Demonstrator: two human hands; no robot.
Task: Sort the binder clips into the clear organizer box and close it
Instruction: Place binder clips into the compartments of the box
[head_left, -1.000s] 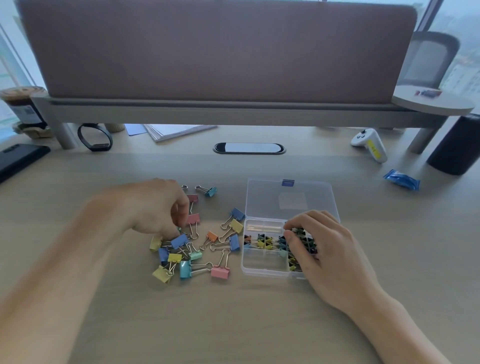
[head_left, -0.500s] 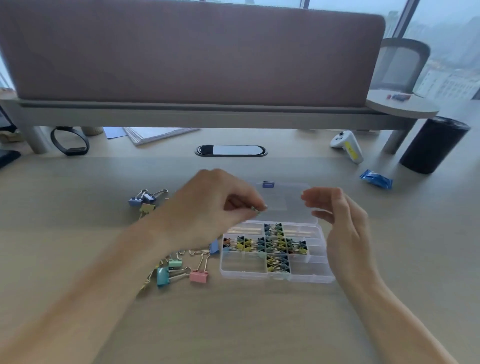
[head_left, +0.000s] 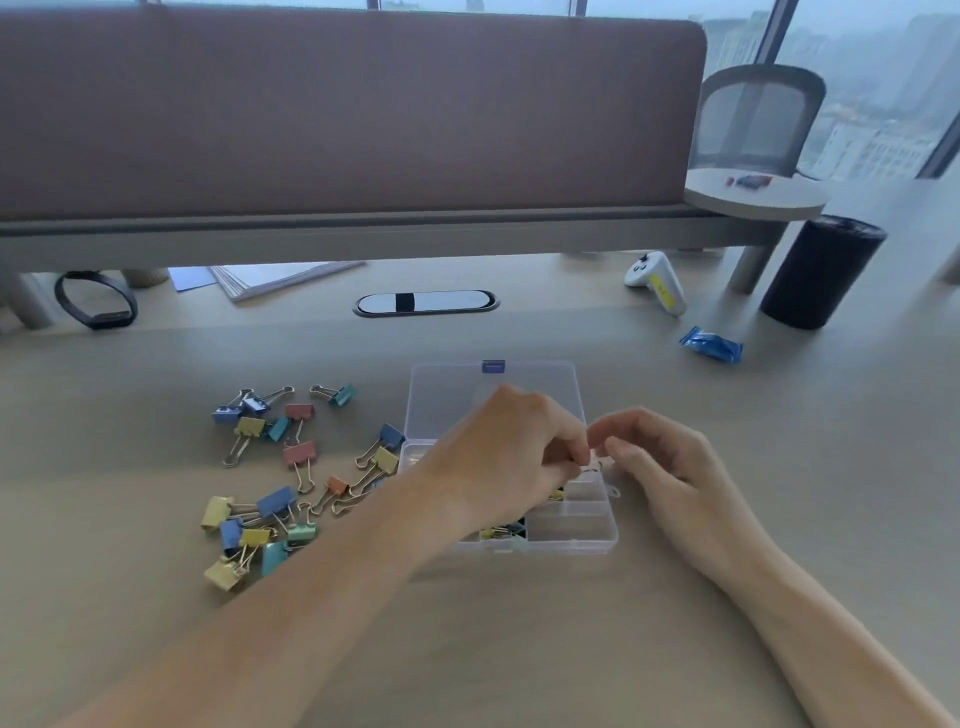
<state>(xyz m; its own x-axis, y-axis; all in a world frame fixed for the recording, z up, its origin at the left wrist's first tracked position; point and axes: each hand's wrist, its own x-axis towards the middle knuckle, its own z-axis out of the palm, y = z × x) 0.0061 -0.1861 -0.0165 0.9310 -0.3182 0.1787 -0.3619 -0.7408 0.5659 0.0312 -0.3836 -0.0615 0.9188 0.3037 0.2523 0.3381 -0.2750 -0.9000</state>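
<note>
Both hands met over the box's right-hand cells; half a second before, they were apart above the lid.
Pale wood-grain desk (head_left: 519, 649). Clear plastic organizer box (head_left: 576, 540) at centre, its flat lid (head_left: 447, 400) lying open behind. Loose binder clips (head_left: 275, 503), pastel bodies with wire loops, lay scattered just left of it. Left hand (head_left: 511, 457) had crossed rightward, fingertips pinching a small clip (head_left: 589, 467), blurred. Right hand (head_left: 662, 462) had curled fingers, tips just beside that clip; contact unclear.
</note>
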